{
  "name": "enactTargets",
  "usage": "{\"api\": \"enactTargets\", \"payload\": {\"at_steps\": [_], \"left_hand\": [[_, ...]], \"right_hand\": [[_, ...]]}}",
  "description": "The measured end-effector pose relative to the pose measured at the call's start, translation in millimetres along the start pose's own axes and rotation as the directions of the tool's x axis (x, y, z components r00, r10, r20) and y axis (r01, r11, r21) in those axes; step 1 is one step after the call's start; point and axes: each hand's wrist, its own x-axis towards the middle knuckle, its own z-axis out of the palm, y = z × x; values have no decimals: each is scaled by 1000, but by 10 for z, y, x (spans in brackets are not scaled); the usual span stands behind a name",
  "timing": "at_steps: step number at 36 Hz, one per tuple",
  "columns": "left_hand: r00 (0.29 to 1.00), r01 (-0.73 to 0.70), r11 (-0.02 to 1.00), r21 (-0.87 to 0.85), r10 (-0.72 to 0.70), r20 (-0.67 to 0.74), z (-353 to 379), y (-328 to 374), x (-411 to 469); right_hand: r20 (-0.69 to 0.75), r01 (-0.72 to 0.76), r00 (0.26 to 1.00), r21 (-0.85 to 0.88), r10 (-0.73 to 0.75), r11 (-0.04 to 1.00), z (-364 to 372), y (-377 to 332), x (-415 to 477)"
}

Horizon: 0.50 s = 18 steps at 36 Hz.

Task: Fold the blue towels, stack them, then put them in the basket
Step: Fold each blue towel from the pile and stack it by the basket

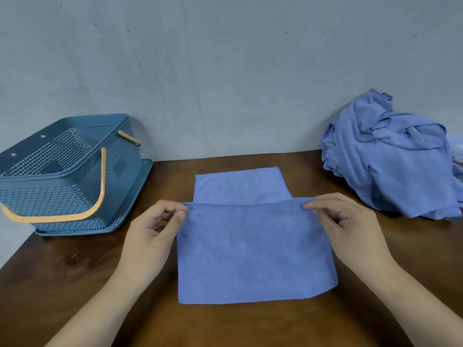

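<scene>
— Where's the soft blue microfibre towel [253, 251]?
— On the brown wooden table [75, 284], your left hand [150, 236] and right hand [350, 229] each pinching a corner of its lifted edge. It looks light and limp, so hold it by the corners.

Light soft, even, moderately bright; no hard glare. Faint diffuse shadows on table [75, 271] under left hand [150, 236] and right hand [350, 229]; darker band beneath basket [50, 196] base and towel pile [390, 166]. Wall [225, 71] flatly lit, grey. Wide-angle bend: table back edge bows, basket leans at left edge. Overall slightly soft; towel [253, 251] weave smeared, pile folds near right border blurred.
</scene>
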Motion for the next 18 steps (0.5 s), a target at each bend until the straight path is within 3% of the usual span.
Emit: {"api": "enactTargets", "payload": {"at_steps": [5,10,12,15,18], "left_hand": [[998,-45,999,11,46,-52,63,-55,469],[993,-56,998,39,60,-104,219,-296,1082],[996,-12,992,123,23,-82,296,-531,1338],[991,94,929,358,-122,56,396,-866,1564],[992,32,843,537,-93,87,481,-981,1516]], "right_hand": [[-40,67,997,4,-67,998,197,51,584],[-65,30,997,24,-28,999,575,280,1215],[-42,5,999,-12,-5,1000,774,466,1399],[126,-63,988,-169,85,984,990,698,1508],[234,-14,967,-363,105,932,1129,724,1426]]}}
